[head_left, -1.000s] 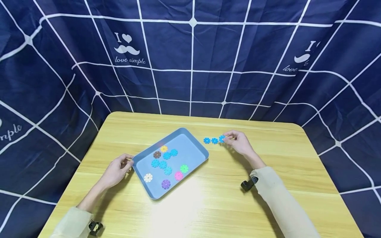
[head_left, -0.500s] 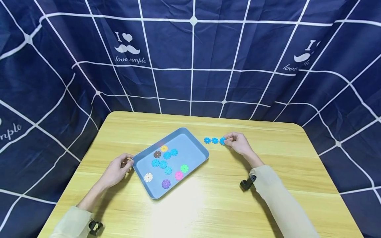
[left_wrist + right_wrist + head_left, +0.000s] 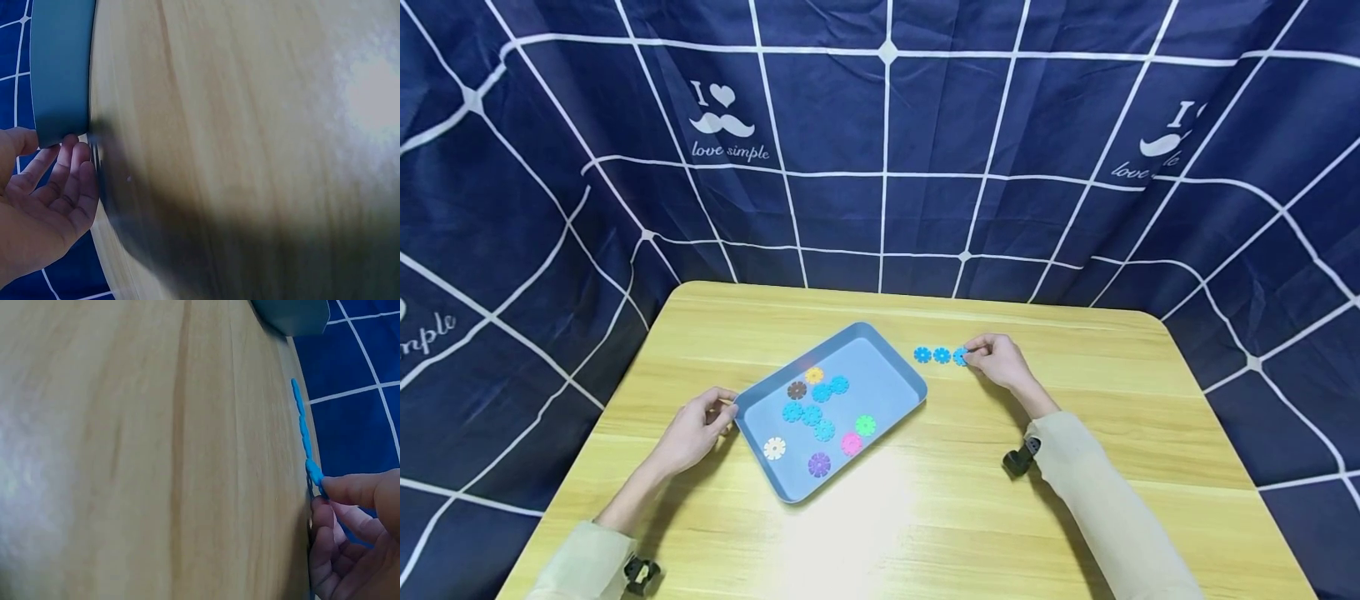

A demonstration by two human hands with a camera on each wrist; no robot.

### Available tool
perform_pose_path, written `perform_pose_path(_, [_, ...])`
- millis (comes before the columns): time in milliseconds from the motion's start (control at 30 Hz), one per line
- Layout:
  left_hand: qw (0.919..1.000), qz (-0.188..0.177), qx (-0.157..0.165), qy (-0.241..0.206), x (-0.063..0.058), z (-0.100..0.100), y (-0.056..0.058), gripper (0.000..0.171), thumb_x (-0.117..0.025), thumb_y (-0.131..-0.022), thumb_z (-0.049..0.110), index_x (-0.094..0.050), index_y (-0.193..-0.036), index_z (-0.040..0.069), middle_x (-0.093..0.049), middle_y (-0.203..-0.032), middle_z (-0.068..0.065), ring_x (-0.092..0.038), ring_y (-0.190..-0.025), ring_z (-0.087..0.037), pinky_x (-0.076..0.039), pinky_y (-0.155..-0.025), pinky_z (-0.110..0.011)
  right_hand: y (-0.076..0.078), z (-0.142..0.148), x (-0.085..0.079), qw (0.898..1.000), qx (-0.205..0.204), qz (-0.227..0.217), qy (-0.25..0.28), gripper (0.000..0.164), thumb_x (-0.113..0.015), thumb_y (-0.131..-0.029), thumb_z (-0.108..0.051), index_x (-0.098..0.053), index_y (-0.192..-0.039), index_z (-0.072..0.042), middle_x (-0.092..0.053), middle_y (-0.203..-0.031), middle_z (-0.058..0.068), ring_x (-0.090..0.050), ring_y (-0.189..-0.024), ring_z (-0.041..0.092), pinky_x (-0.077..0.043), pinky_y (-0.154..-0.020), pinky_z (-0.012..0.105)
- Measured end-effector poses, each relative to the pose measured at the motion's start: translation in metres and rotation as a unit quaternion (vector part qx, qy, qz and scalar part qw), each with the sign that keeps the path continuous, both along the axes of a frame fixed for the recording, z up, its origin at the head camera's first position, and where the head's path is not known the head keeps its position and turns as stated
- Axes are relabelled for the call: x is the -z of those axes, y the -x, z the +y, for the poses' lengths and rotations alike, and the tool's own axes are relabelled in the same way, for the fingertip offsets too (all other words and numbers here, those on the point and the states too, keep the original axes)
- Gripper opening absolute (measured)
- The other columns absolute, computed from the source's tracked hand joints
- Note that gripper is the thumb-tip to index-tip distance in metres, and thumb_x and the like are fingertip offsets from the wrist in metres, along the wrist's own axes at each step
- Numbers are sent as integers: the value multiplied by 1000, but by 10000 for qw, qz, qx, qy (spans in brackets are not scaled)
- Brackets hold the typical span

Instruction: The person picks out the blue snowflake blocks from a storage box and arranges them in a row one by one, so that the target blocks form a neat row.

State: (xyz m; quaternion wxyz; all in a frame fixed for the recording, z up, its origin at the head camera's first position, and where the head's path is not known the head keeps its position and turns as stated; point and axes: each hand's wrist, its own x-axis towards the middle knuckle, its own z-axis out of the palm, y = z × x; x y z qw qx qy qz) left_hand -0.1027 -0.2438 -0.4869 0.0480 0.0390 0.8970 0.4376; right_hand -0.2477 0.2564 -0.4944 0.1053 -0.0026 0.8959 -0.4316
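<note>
In the head view my right hand (image 3: pixel 998 360) pinches a blue snowflake-shaped disc (image 3: pixel 959 357) between thumb and fingers, low over the table. Two more blue discs (image 3: pixel 932 355) lie to its left, the three forming a short row. The right wrist view shows that pinched disc (image 3: pixel 314 475) edge-on, slightly tilted. My left hand (image 3: pixel 696 429) grips the left corner of a blue-grey tray (image 3: pixel 891 367), thumb on the rim and fingertips underneath; the left wrist view shows this hold on the tray wall (image 3: pixel 61 81).
Inside the tray lie several blue discs (image 3: pixel 812 415), plus yellow (image 3: pixel 814 375), brown (image 3: pixel 797 390), white (image 3: pixel 774 448), purple (image 3: pixel 819 464), pink (image 3: pixel 852 443) and green (image 3: pixel 865 425) ones. A wooden table (image 3: pixel 970 517) bears everything; dark blue curtain (image 3: pixel 820 108) surrounds its back and sides.
My right hand has lowered the pinched blue disc slightly toward the near side, bringing it level with the other two. The left hand and tray stay put.
</note>
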Motion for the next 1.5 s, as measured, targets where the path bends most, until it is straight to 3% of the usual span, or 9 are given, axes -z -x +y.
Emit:
perform_pose_path(367, [10000,23,-21,39,0,1,0,27,-60,-107,11,-62,-128,-5,-72,-87,-11,-62,-71,-10,-49,-60,-23,1,0,-3,9997,-6,-74,-232,29,-68,-101,-16,-69,-122,4,-67,-85,3,-61,-71,13,-50,-64,25])
perform_pose_path(733, [10000,18,-14,-25,0,1,0,26,-59,-107,11,-62,-128,-5,-71,-86,-11,-61,-69,-9,-49,-59,-23,0,1,-5,9998,65,-118,-128,28,-68,-101,-16,-70,-121,5,-65,-81,0,-61,-67,12,-50,-61,24])
perform_pose_path(1133, [10000,-22,-35,24,-2,2,-2,27,-60,-107,12,-62,-128,-4,-71,-87,-10,-60,-69,-8,-48,-60,-23,-4,0,-7,10000,11,1,-22,27,-68,-101,-15,-68,-120,4,-71,-87,8,-64,-68,13,-53,-62,24])
perform_pose_path(1367, [10000,-26,-22,14,-2,2,-1,27,-59,-107,12,-62,-128,-5,-71,-88,-11,-60,-68,-9,-48,-60,-23,-13,-11,-15,9994,-165,233,171,27,-71,-99,-12,-69,-120,6,-76,-95,21,-67,-68,15,-55,-63,24])
perform_pose_path(1500, [10000,1,-6,63,0,1,0,26,-58,-108,12,-62,-128,-5,-71,-87,-11,-61,-68,-8,-49,-60,-23,-16,-18,-19,9989,-283,313,222,27,-71,-99,-12,-69,-120,5,-76,-98,21,-70,-70,19,-58,-63,28])
